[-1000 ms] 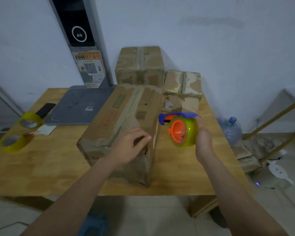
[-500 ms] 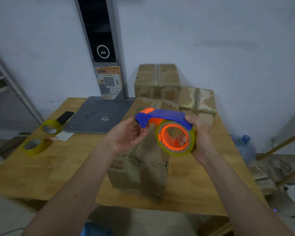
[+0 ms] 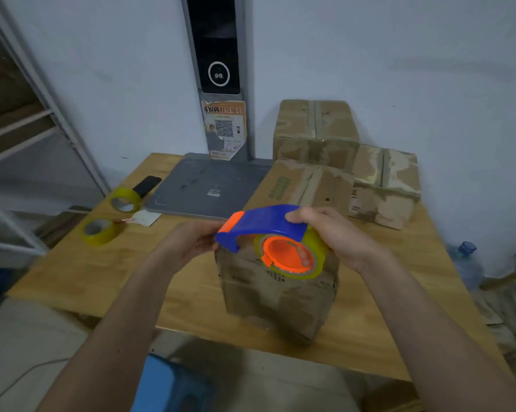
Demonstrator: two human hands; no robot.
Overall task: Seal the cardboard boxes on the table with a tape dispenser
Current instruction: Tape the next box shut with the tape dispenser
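Note:
I hold a blue and orange tape dispenser (image 3: 265, 226) with a yellowish tape roll (image 3: 292, 257) in front of me, above a long cardboard box (image 3: 280, 289) that lies on the wooden table (image 3: 102, 272). My right hand (image 3: 337, 236) grips the dispenser's handle and roll from the right. My left hand (image 3: 191, 242) pinches its front end near the orange blade guard. Two more cardboard boxes stand at the back: a taller one (image 3: 316, 132) against the wall and a smaller one (image 3: 384, 185) to its right.
Two loose tape rolls (image 3: 124, 200) (image 3: 99, 231) and a black phone (image 3: 146, 185) lie at the table's left. A grey flat pad (image 3: 209, 185) sits at the back by a wall device. A blue stool (image 3: 167, 385) is below the table edge, a water bottle (image 3: 465, 263) on the floor right.
My left hand left the box top and came up to the dispenser's front end. The dispenser turned so its roll faces me, and now sits lower and closer to the box.

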